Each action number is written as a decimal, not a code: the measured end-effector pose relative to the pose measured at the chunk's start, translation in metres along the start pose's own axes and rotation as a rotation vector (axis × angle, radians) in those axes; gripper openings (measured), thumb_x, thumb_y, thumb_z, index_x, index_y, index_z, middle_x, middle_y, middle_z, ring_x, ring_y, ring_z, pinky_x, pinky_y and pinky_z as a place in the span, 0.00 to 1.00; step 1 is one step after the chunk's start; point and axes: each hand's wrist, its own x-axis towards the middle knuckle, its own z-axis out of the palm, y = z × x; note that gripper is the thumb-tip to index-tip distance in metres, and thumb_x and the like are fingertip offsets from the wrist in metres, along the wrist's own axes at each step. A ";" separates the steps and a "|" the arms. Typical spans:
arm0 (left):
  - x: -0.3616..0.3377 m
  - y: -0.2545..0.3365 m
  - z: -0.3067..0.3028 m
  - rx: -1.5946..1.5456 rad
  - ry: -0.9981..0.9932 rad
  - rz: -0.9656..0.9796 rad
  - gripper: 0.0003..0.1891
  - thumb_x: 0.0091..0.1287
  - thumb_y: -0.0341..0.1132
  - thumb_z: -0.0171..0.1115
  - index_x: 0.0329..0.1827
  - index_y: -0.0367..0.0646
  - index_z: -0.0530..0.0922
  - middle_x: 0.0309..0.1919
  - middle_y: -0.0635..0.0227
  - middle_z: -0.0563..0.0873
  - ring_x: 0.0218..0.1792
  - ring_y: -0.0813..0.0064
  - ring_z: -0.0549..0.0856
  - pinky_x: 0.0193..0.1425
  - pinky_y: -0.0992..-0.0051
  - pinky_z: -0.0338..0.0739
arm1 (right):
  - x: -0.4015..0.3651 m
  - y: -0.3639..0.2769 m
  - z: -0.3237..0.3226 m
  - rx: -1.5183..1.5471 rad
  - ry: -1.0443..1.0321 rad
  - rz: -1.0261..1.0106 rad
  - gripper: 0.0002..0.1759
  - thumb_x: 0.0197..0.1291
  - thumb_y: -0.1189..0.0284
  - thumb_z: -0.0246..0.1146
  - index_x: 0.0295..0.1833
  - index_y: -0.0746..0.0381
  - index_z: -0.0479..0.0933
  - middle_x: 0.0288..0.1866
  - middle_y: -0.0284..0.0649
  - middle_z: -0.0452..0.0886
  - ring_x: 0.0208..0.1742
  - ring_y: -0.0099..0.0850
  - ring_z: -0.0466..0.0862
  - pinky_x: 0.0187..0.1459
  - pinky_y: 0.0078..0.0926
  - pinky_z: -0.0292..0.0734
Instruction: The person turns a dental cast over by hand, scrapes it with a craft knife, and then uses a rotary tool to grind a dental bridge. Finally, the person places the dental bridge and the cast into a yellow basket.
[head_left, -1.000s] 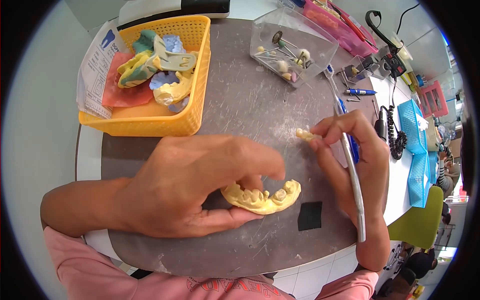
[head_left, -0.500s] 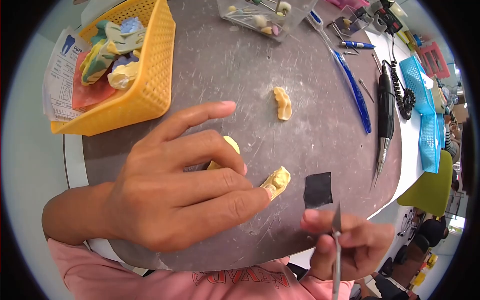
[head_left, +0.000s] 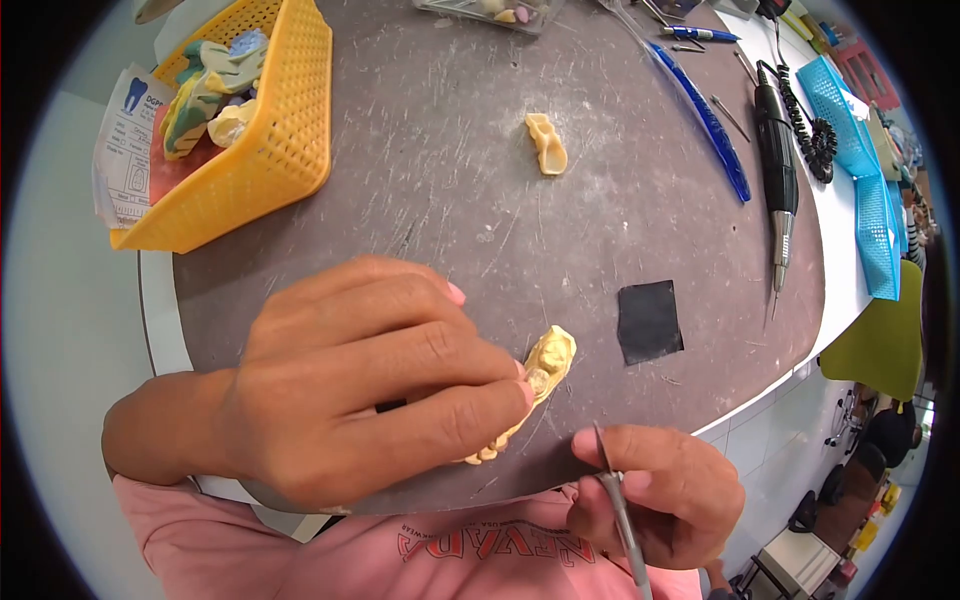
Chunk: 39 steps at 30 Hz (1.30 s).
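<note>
The left hand (head_left: pixel 385 385) is facing back-up and closing partway, its fingers bent and lying close together, and it is gripping the dental cast (head_left: pixel 552 362) with the fingertips along one side; its thumb is hidden beneath. The cast's far end is showing past the fingertips, while a few of its teeth are peeking out below the little finger. The right hand (head_left: pixel 665 490) is curling its fingers around the carving knife (head_left: pixel 622 515), pinching it near the base of the blade. The blade is pointing away from the body, passing close by a fingertip, and the metal handle is slanting down toward the pink shirt (head_left: pixel 390 550). The two hands are staying apart, and the knife is not touching the cast.

Beyond the right hand, the black square sheet (head_left: pixel 650 322) is lying flat on the gray worktop (head_left: pixel 430 140). Farther out, the tooth-colored dental bridge (head_left: pixel 546 146) is resting alone on the worktop. To its right, the blue toothbrush (head_left: pixel 715 140) is lying at a slant beside the black handpiece (head_left: pixel 776 165), whose thin bur is pointing toward the body. The yellow basket (head_left: pixel 285 130) is standing at the left, holding impressions and a paper form (head_left: pixel 130 150).
</note>
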 end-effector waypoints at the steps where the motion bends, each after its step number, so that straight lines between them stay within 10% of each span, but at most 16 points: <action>1: 0.000 0.001 0.000 -0.006 0.000 0.000 0.13 0.50 0.36 0.78 0.38 0.44 0.86 0.32 0.70 0.88 0.31 0.76 0.85 0.40 0.73 0.81 | 0.000 -0.003 0.006 -0.003 0.059 0.055 0.17 0.45 0.81 0.74 0.41 0.66 0.77 0.30 0.46 0.84 0.29 0.35 0.87 0.26 0.25 0.80; 39: 0.003 0.000 -0.001 -0.001 -0.022 -0.005 0.12 0.53 0.38 0.77 0.38 0.46 0.87 0.32 0.71 0.90 0.31 0.80 0.86 0.43 0.74 0.82 | 0.007 0.005 0.009 -0.237 -0.017 -0.053 0.13 0.47 0.78 0.75 0.34 0.62 0.77 0.28 0.39 0.82 0.24 0.30 0.80 0.21 0.22 0.73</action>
